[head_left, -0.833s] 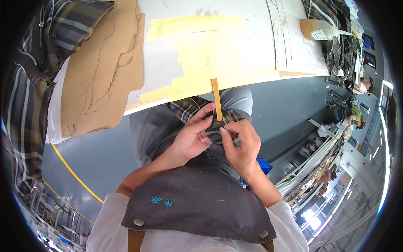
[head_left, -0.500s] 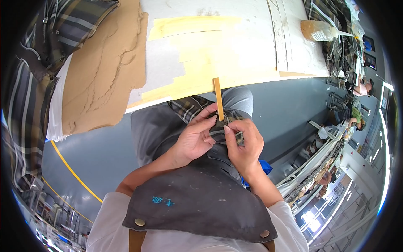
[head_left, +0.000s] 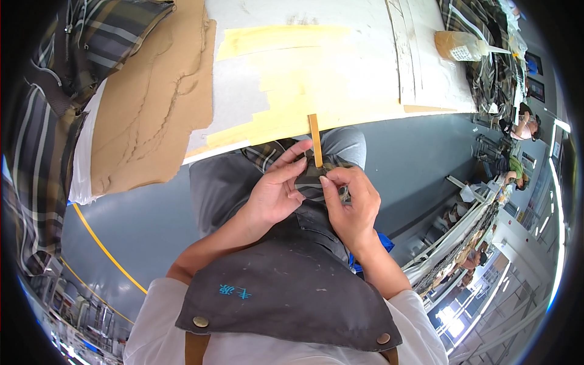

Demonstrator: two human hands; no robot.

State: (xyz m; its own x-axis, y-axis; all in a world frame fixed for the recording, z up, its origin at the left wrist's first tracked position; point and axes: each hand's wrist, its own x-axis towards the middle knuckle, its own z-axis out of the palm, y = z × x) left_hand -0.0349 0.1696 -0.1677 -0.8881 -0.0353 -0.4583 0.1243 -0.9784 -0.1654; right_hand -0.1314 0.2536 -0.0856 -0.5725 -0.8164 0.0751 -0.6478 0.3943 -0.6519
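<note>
I see my dark apron (head_left: pixel 286 298) nearest, then my left hand (head_left: pixel 274 194) and right hand (head_left: pixel 350 204), fingers pinched together on a plaid fabric piece (head_left: pixel 310 179) over my lap. A thin wooden stick (head_left: pixel 315 140) stands up from it, before the white worktable (head_left: pixel 340 55).

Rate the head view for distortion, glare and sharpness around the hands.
Head view: strong fisheye, the table edge bows and black corners vignette the frame; glare blows out the lower right by the windows; left hand, right hand and the tan stick are evenly lit and sharp.
</note>
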